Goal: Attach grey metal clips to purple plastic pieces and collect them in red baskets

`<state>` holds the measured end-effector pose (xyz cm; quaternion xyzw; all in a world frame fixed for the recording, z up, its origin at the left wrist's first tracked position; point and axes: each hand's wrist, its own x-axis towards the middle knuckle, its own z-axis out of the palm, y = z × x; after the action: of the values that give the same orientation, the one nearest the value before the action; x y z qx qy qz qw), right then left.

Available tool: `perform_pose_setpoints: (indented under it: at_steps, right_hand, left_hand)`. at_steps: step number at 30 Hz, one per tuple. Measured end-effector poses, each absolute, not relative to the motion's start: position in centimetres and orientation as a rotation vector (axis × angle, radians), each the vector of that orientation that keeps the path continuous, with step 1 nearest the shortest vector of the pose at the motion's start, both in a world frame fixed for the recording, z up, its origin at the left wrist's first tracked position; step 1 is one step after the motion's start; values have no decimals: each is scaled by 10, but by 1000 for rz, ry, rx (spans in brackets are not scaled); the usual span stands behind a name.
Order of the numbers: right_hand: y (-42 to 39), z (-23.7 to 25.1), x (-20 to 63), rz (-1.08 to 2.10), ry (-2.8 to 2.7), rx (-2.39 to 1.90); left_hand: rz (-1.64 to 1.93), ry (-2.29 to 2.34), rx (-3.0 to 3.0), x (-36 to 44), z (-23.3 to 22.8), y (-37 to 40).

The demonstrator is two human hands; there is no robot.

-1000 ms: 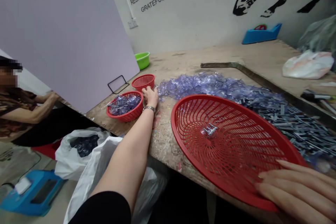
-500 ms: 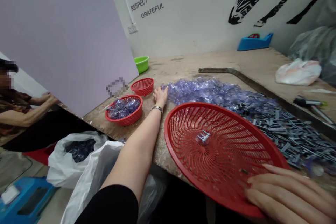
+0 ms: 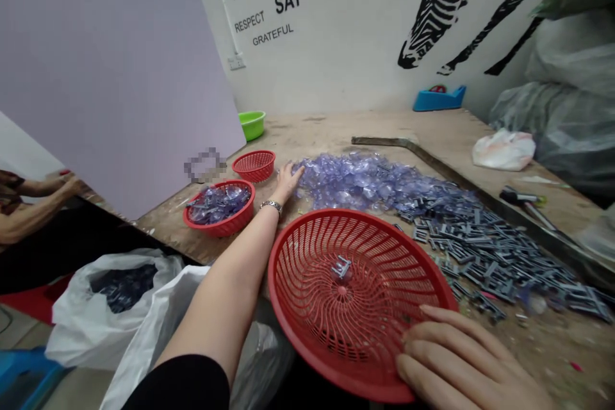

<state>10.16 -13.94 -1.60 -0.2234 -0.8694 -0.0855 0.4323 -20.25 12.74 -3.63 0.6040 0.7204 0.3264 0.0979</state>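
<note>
Worn bench point(image 3: 336, 128): our left hand point(image 3: 287, 179) lies open at the clear pieces point(image 3: 355, 179); right hand point(image 3: 461, 365) rests flat, open, on the basket point(image 3: 307, 282) rim. We judge gathering under way; next needs fingers closing on pieces.

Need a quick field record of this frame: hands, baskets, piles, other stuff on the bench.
left hand: reaching the near edge of the clear plastic pile
right hand: flat on the rim of the large red basket
large basket content: one grey clip
grey clip pile: right of the clear pile
small baskets: filled red basket; empty red basket
green bowl: by the wall
co-worker's arm: far left
</note>
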Motion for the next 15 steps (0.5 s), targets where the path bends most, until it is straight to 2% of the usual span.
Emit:
perform_pose_setpoints:
  at_steps: [9, 15]
  right_hand:
    - [-140, -8, 80, -110, -2282, -570]
    - [-129, -11, 65, -157, -2345, -610]
  left_hand:
    - [899, 2126, 1846, -207, -30, 111]
    - [842, 2059, 1963, -214, -27, 107]
